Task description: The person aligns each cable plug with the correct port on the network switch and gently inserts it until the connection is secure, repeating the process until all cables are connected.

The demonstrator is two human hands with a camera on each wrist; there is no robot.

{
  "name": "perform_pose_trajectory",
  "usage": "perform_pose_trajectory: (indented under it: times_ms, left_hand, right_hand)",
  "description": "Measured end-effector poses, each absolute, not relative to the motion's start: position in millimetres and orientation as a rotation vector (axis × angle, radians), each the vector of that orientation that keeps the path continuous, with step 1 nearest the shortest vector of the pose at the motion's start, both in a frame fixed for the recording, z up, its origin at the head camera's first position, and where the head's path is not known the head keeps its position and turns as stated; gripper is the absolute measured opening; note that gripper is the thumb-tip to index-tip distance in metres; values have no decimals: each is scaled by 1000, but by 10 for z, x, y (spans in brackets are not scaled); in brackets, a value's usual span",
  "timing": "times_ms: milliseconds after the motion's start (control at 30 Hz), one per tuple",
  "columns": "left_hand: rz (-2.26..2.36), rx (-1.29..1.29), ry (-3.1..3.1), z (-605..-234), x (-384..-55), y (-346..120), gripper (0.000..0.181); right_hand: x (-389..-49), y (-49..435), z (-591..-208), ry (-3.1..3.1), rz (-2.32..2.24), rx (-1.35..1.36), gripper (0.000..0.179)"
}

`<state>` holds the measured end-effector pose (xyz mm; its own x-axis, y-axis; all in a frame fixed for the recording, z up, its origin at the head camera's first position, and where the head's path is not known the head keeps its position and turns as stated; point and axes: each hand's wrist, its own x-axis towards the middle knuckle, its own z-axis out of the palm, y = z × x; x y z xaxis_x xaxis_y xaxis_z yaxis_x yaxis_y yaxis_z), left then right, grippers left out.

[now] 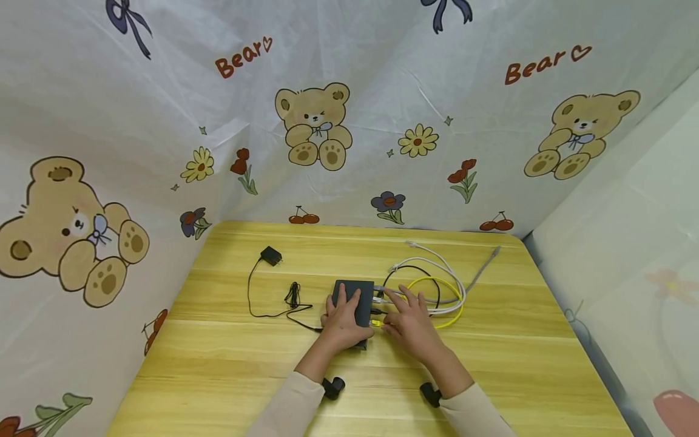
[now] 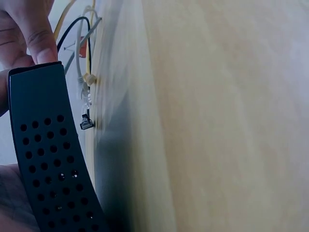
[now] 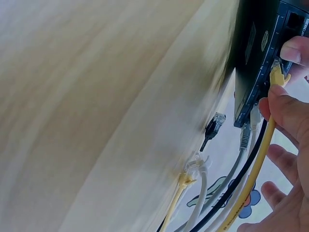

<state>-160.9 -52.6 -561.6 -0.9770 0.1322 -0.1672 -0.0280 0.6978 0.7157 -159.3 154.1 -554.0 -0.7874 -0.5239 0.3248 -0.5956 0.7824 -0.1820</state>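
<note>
A black network switch lies on the wooden table; a perforated side shows in the left wrist view. Across its top my left hand grips it, fingers spread and thumb at the end with the ports. My right hand pinches the yellow plug of an Ethernet cable at one port; whether the plug is fully seated I cannot tell. Grey, white and black cables run from the same end of the switch, partly behind the right fingers.
Loose cable ends lie to the right, including a black plug, a yellow plug and a grey plug. A black power adapter sits at the left, its bundled cord reaching the switch. A bear-print curtain hangs behind the table.
</note>
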Motion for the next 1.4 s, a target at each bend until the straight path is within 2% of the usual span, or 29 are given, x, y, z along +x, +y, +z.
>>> perform_pose_trajectory:
  times_ms: [767, 1400]
  left_hand:
    - [1149, 61, 2718, -5633, -1605, -476, 100]
    - [1150, 42, 2668, -5619, -1633, -497, 102]
  right_hand:
    - [-1603, 1507, -5638, -2621, 501, 945, 7]
    - [-1616, 1447, -5557, -2617, 540, 1015, 9]
